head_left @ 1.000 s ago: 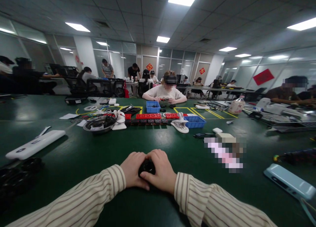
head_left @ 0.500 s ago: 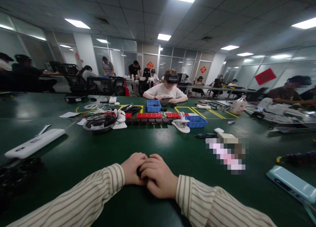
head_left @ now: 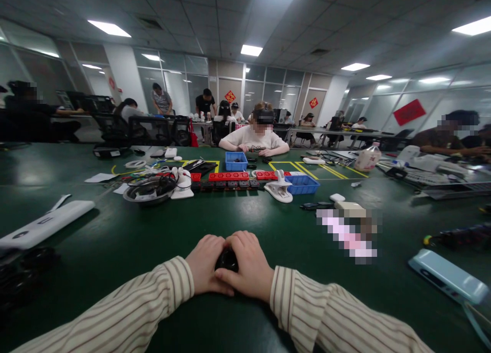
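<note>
Both hands meet over the green table (head_left: 172, 312), cupped around a glossy black rounded object (head_left: 227, 261). Only its top shows between the fingers, so its kind cannot be made out. My left hand (head_left: 205, 266) grips it from the left side with bent fingers. From the right, my right hand (head_left: 251, 268) wraps over it, its thumb lying across the near side and touching the left hand. Most of the object's sides and its underside are hidden by the hands.
Ahead lie red and black sockets (head_left: 229, 176), blue bins (head_left: 303, 184), a white clip stand (head_left: 280, 189) and a metal bowl of cables (head_left: 148, 192). A white device (head_left: 48, 224) and black coils sit left; a light-blue device (head_left: 448, 276) sits right. A person (head_left: 255, 135) sits opposite.
My right hand has shifted its hold and opened up over the top, so more of the black object shows between the hands. The view has tilted and shifted slightly.
</note>
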Demonstrator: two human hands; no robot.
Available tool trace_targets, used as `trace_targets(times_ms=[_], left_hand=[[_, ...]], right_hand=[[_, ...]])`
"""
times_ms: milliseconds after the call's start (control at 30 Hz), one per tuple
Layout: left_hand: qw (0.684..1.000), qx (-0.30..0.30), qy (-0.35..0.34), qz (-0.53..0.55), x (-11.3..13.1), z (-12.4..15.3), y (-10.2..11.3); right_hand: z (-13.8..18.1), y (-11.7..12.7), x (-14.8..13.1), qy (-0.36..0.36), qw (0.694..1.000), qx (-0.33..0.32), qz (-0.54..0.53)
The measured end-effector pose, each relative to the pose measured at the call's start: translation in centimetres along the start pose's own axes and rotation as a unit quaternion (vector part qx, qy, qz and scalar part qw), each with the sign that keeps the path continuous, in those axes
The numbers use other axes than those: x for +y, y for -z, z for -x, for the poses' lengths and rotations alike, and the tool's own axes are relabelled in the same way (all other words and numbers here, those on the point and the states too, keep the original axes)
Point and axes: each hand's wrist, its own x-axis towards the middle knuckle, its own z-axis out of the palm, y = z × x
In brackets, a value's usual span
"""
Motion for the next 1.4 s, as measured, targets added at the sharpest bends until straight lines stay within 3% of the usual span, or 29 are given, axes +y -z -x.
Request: trace_targets(times_ms=[200,467,633,767,933,1100,1267,1400], left_hand=[[1.000,-0.003,0.011,-0.004,-0.3,-0.2,-0.3],[0.996,-0.038,-0.040,0.069,-1.9,-0.4,-0.4],[0.995,-0.039,-0.060,0.069,-2.0,-0.4,-0.4],[0.997,-0.027,-0.060,0.050,-2.0,-0.2,-0.4],[0.999,-0.003,-0.024,0.035,-1.3,0.1,-0.4],[1.000,0.001,-0.013,0.007,-0.4,0.1,-0.4],[0.999,-0.022,-0.018,0.028,-0.8,0.0,-0.4],[0.996,-0.043,-0.041,0.062,-1.4,-0.1,-0.4]], right_hand=[[0.0,0.2,-0.4,-0.009,0.999,-0.029,0.015],[-0.2,0.4,0.0,0.135,0.987,-0.050,-0.068],[-0.1,0.6,-0.1,0.181,0.977,-0.062,-0.093],[0.0,0.9,-0.4,0.168,0.980,-0.032,-0.104],[0.0,0.7,-0.4,0.064,0.996,0.020,-0.054],[0.0,0.2,-0.3,-0.011,1.000,-0.022,0.017],[-0.1,0.3,-0.3,0.014,0.999,-0.044,0.008],[-0.1,0.4,-0.1,0.114,0.991,-0.049,-0.045]])
